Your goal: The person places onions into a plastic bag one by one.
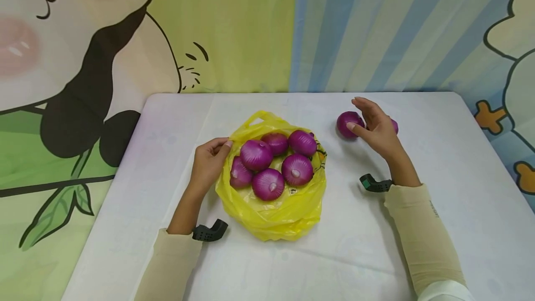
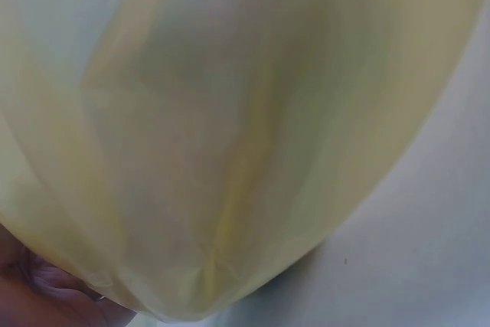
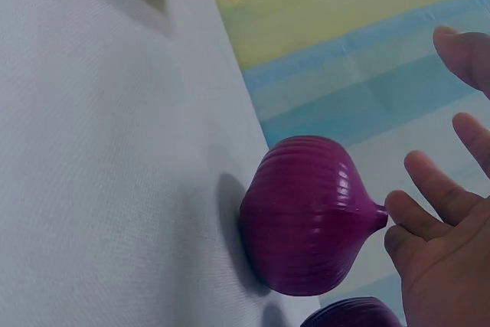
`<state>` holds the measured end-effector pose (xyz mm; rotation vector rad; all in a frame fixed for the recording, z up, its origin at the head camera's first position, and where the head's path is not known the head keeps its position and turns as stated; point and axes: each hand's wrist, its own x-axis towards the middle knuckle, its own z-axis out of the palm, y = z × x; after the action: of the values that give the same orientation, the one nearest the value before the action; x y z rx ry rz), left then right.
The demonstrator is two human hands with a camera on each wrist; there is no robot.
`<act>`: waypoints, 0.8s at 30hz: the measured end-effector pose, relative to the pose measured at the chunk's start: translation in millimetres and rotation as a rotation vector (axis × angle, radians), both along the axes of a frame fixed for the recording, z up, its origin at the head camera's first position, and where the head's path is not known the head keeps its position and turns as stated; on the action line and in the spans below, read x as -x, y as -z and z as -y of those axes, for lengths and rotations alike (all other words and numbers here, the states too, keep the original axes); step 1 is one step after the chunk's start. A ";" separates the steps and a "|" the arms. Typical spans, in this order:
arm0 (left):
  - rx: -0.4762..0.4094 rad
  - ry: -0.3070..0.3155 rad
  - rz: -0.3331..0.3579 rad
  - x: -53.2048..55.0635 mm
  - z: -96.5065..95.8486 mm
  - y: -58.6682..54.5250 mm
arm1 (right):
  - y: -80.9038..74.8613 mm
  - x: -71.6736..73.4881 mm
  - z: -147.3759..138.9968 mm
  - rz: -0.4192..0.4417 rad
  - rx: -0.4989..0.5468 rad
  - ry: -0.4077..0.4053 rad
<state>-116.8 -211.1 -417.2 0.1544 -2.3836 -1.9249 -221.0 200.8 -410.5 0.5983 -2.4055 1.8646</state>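
A yellow plastic bag [image 1: 273, 229] stands wide open at the middle of the table, with several purple onions [image 1: 256, 155] inside. At its left rim, my left hand [image 1: 209, 161] pinches the plastic between thumb and fingers. The bag's side [image 2: 230, 143] fills most of the left wrist view, the left hand [image 2: 57, 296] at its lower left corner. To the right, my right hand [image 1: 378, 131] hovers with fingers spread beside a loose onion [image 1: 348, 123]. Its fingertips are close to that onion's stem [image 3: 375, 217] in the right wrist view. A second loose onion [image 1: 394, 126] is mostly hidden behind the hand.
The table [image 1: 334, 254] has a white cover. A printed cloth [image 1: 238, 27] with cartoon figures and stripes hangs along its far edge. Black wrist mounts [image 1: 210, 231] stick out from both sleeves, above the table.
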 end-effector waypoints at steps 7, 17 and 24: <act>0.006 -0.005 -0.002 -0.6 -0.1 0.5 | -5.6 -4.4 3.2 0.059 -0.042 0.020; 0.004 0.004 -0.009 -0.9 0.4 0.3 | 9.6 11.7 -0.5 0.124 -0.166 0.091; 0.005 -0.001 -0.008 -0.5 0.5 -0.1 | 14.2 16.1 1.0 0.202 -0.279 0.132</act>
<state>-116.2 -211.5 -417.1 0.1475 -2.3822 -1.9151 -237.1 199.8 -424.7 0.2624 -2.7836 1.6232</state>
